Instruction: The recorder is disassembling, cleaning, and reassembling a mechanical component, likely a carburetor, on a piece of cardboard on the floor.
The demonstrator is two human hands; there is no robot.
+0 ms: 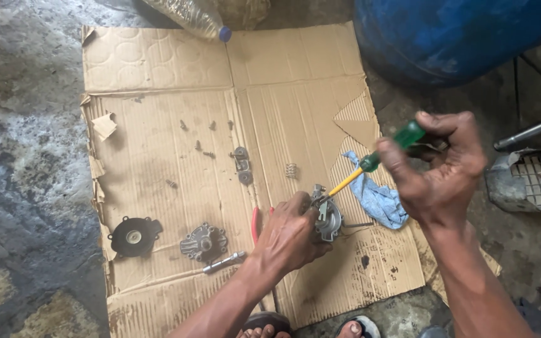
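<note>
A grey metal part [328, 216] is gripped by the left hand [290, 235] and held down on the cardboard [158, 125] spread over the floor [26, 156]. A screwdriver [377, 156] with a green handle and yellow shaft is clenched in the right hand [439, 166], and its tip is set against the top of the part.

A blue rag [377, 200] lies just below the right hand, beside the part. A spring [291, 169] rests above the left hand, and a small bracket [242, 164] lies to its left. Several screws [196, 145] are scattered further left. A round black diaphragm [134, 236], a grey cover [203, 242] and a short metal rod [223, 262] lie left of the left hand. Red-handled pliers [255, 224] are partly hidden under that hand. A plastic bottle [192, 15] and a blue drum [452, 37] stand well beyond both hands.
</note>
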